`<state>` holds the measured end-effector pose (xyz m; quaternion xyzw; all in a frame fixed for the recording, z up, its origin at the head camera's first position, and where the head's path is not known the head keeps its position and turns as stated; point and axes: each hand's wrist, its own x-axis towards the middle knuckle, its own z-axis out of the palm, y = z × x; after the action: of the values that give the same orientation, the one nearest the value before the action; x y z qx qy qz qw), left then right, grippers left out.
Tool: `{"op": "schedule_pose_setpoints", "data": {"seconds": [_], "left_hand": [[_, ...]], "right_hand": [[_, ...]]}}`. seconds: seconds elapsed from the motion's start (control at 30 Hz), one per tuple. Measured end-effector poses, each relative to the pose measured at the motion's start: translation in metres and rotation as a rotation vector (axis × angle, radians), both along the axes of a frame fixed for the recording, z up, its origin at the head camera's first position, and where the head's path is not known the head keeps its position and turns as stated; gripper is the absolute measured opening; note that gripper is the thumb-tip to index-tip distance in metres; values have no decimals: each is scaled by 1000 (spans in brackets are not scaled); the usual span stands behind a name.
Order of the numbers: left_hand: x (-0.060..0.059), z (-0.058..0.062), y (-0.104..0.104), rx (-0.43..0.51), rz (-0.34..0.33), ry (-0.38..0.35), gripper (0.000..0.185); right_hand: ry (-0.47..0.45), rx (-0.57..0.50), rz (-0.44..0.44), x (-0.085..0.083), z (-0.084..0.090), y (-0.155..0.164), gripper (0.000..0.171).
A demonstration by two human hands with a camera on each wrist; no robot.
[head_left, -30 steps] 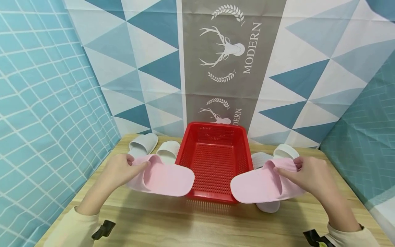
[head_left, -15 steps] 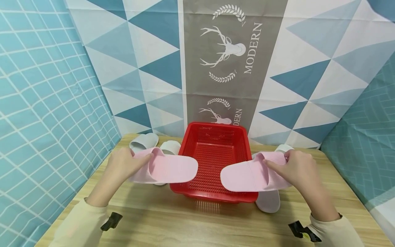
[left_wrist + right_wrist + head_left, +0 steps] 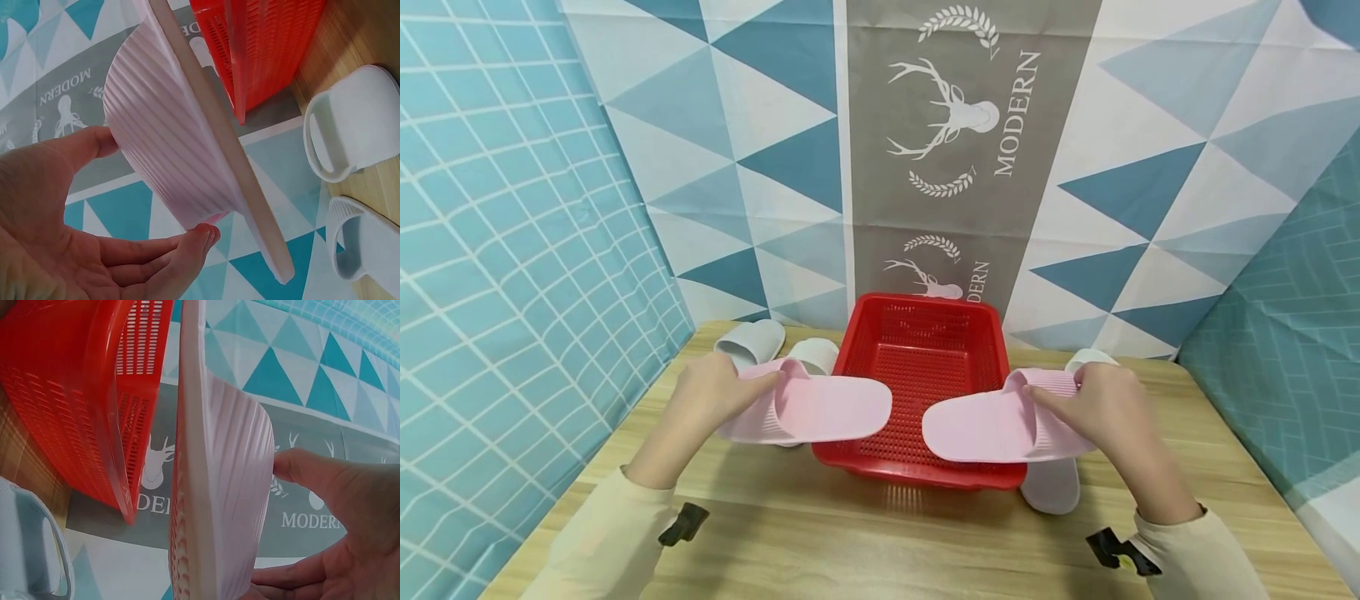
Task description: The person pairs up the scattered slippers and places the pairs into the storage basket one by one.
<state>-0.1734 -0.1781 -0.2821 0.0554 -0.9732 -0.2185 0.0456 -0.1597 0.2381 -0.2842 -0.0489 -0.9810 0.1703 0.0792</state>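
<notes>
My left hand [image 3: 711, 392] grips a pink slipper [image 3: 820, 408] by its ribbed strap, heel end pointing over the left rim of the red basket [image 3: 925, 333]. My right hand [image 3: 1105, 404] grips a second pink slipper [image 3: 992, 425] the same way, its sole reaching over the basket's right rim. In the left wrist view, thumb and fingers [image 3: 187, 250] pinch the pink strap [image 3: 162, 144]. The right wrist view shows the other pink strap [image 3: 237, 487] held beside the basket wall [image 3: 81, 412].
A grey slipper [image 3: 751, 342] and a white slipper [image 3: 814, 354] lie on the wooden table [image 3: 880, 542] at the back left. A pale slipper [image 3: 1051, 485] and a white one [image 3: 1088, 359] lie right of the basket. Patterned cloth walls enclose the table.
Both hands have lifted the pink slippers and brought them inward, so their free ends now hang over the basket's rims and sit closer together.
</notes>
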Motion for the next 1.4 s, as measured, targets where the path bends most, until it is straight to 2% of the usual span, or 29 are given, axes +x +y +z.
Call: {"op": "schedule_pose_setpoints", "data": {"seconds": [0.23, 0.57, 0.93, 1.2, 1.4], "left_hand": [[-3, 3, 6, -13, 6, -26, 57], [-1, 2, 17, 3, 2, -1, 66], [0, 5, 23, -23, -5, 19, 77], [1, 6, 29, -39, -9, 37, 57], [2, 6, 33, -34, -14, 57, 54]], "right_hand": [[-3, -16, 3, -1, -3, -4, 46], [26, -17, 4, 0, -6, -6, 45], [40, -25, -9, 2, -6, -10, 47], [12, -29, -19, 5, -8, -11, 50], [18, -41, -21, 7, -8, -11, 49]]}}
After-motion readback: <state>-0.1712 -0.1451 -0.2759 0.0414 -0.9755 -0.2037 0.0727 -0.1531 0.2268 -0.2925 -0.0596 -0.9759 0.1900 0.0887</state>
